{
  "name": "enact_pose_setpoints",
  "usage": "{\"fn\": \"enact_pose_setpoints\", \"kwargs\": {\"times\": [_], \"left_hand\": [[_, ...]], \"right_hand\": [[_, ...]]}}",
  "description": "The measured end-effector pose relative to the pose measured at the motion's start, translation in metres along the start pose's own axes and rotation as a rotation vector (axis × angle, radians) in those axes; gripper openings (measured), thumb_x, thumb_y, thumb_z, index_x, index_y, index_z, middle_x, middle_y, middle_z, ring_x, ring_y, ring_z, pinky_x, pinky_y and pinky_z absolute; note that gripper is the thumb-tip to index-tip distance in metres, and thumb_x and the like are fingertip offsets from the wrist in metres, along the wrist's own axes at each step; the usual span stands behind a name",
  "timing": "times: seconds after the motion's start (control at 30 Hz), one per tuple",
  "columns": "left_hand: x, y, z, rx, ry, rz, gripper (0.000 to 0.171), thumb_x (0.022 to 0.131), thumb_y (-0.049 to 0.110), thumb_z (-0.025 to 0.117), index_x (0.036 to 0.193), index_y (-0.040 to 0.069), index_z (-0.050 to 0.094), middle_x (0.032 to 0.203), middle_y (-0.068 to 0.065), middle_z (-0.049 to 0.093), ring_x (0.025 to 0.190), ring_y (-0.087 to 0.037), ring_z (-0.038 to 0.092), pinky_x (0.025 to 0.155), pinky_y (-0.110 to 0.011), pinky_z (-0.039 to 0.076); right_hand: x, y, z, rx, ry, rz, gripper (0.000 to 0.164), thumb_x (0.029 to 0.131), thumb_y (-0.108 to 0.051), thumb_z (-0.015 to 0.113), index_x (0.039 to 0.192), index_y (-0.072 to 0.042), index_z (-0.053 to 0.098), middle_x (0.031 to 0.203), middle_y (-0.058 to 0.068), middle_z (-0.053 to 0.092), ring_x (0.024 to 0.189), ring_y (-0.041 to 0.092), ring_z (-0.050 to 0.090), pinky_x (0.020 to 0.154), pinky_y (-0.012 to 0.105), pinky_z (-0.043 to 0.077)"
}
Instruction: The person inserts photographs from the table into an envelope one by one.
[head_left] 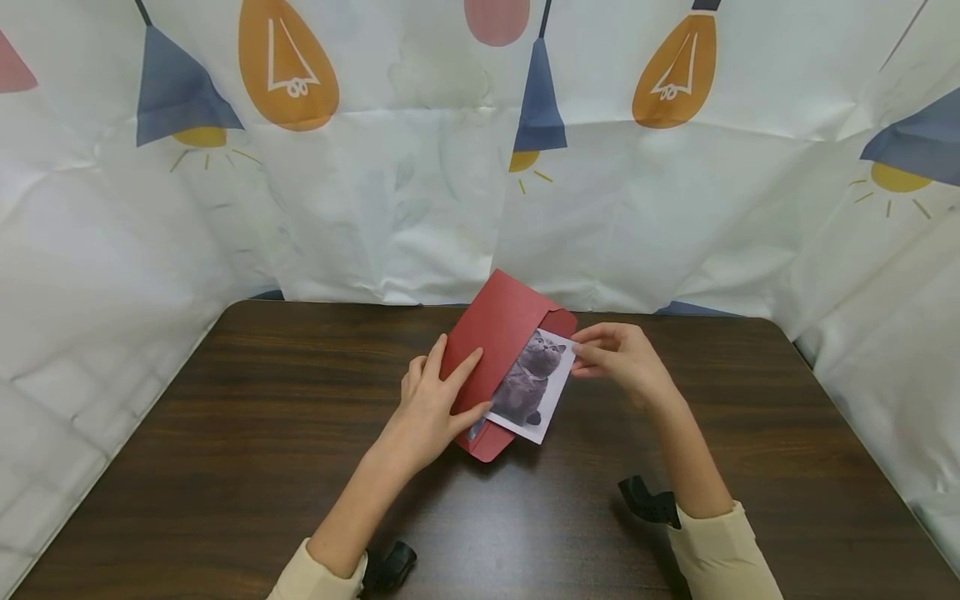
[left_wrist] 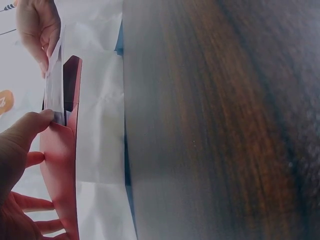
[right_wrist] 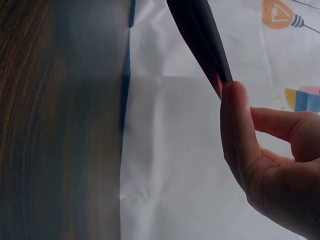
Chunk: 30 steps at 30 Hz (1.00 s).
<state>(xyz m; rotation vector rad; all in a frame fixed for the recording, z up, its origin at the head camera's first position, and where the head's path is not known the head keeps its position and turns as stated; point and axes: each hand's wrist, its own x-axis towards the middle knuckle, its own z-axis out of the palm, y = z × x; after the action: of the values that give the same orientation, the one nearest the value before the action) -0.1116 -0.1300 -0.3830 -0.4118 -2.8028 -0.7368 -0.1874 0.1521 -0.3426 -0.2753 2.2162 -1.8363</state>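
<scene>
A red envelope (head_left: 498, 312) lies at a slant near the table's far side, its flap side toward the right. From its opening sticks a photo card (head_left: 531, 392) with a white border and a grey cat. My left hand (head_left: 435, 400) holds the envelope with spread fingers, the thumb at the card's lower left edge. In the left wrist view the envelope (left_wrist: 59, 165) appears edge-on, with the card (left_wrist: 55, 87) standing out of it. My right hand (head_left: 618, 358) pinches the card's upper right corner. In the right wrist view, the envelope's dark underside (right_wrist: 202, 37) reaches the fingertips.
The dark brown wooden table (head_left: 225, 467) extends around both arms. Behind it hangs a white cloth (head_left: 420, 208) printed with lamps and bulbs. Black wrist devices (head_left: 648, 502) sit at both cream sleeves (head_left: 720, 550). A bluish picture (head_left: 476, 428) peeks from the envelope's lower corner.
</scene>
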Motion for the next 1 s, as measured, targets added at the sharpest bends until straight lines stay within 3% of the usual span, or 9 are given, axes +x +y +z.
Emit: {"fn": "enact_pose_setpoints", "kwargs": {"times": [0.6,1.0], "left_hand": [[0.0,0.0,0.0,0.0,0.024,0.022,0.074,0.089,0.03,0.086,0.154,0.014,0.055,0.164,-0.032,0.03,0.136,-0.049,0.039,0.099,-0.062,0.052],[0.0,0.001,0.001,-0.005,0.008,0.019,0.075,0.089,0.031,0.086,0.155,0.014,0.054,0.164,-0.032,0.029,0.137,-0.049,0.037,0.099,-0.062,0.052]], "right_hand": [[0.004,0.001,0.015,0.016,0.034,0.029,0.033,0.1,0.006,0.064,0.128,0.022,0.058,0.095,0.014,0.07,0.071,0.013,0.073,0.075,0.031,0.064],[0.003,0.0,0.023,0.014,0.071,0.036,0.027,0.099,0.004,0.067,0.121,0.021,0.062,0.098,0.017,0.07,0.073,0.011,0.074,0.08,0.035,0.064]]}}
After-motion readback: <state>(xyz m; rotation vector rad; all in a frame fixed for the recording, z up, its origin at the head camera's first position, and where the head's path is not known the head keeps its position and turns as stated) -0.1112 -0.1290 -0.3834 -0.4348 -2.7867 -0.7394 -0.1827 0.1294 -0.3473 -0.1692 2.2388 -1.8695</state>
